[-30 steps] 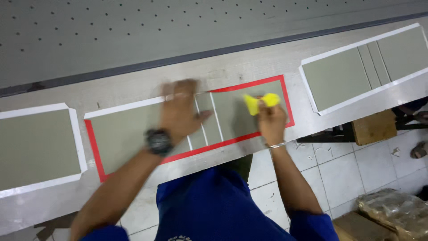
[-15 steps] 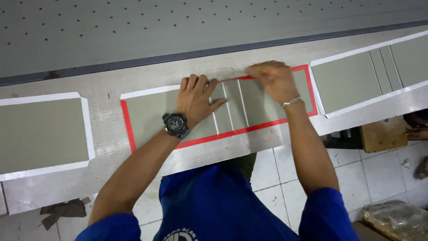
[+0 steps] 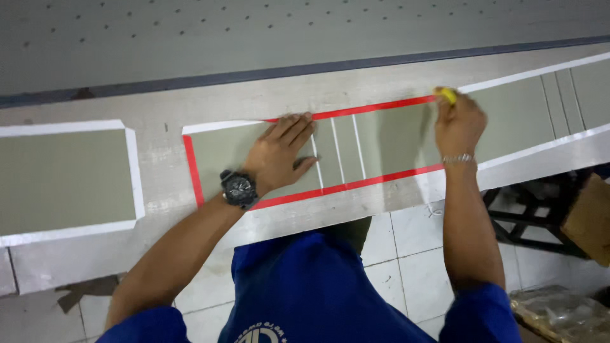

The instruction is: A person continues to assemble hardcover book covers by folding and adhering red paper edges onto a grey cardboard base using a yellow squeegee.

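A grey-green board piece (image 3: 381,143) framed in red tape (image 3: 362,184) lies on the long silver bench (image 3: 159,184). My left hand (image 3: 279,152), with a black watch on its wrist, presses flat on the board's left half, fingers apart. My right hand (image 3: 457,124), wearing a thin bracelet, is shut on a small yellow tool (image 3: 447,94) at the board's upper right corner, on the top red tape strip. Thin white lines (image 3: 337,152) cross the board between my hands.
Similar grey boards edged in white tape lie to the left (image 3: 60,174) and right (image 3: 546,108). A large perforated grey surface (image 3: 254,32) lies beyond the bench. Below are white floor tiles (image 3: 413,260), a black frame, a cardboard box (image 3: 588,216) and a plastic-wrapped bundle (image 3: 559,314).
My right hand has moved with the yellow tool from the board's middle up to its upper right corner. My left hand stays pressed on the board. The view shifted.
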